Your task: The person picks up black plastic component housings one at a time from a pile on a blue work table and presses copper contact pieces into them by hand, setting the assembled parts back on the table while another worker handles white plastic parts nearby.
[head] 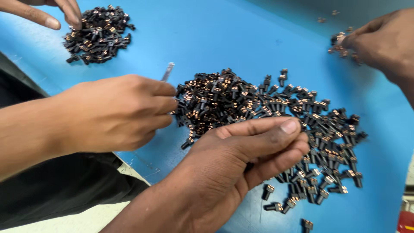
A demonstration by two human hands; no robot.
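A wide heap of small black parts with copper-coloured contacts [258, 108] lies on a blue table top [207, 39]. My left hand [116, 112] is closed at the heap's left edge, fingertips touching the parts. It grips a thin silvery metal tool [167, 71] whose end sticks up above the knuckles. My right hand [241, 155] hovers over the near side of the heap, thumb pressed along curled fingers. Whatever lies inside those fingers is hidden.
A second, smaller heap of the same parts [97, 36] sits at the far left, under another person's fingers [43, 13]. Another person's hand [384, 41] touches a small cluster of parts [340, 45] at the far right. The table's near edge runs by my dark-clothed lap [64, 185].
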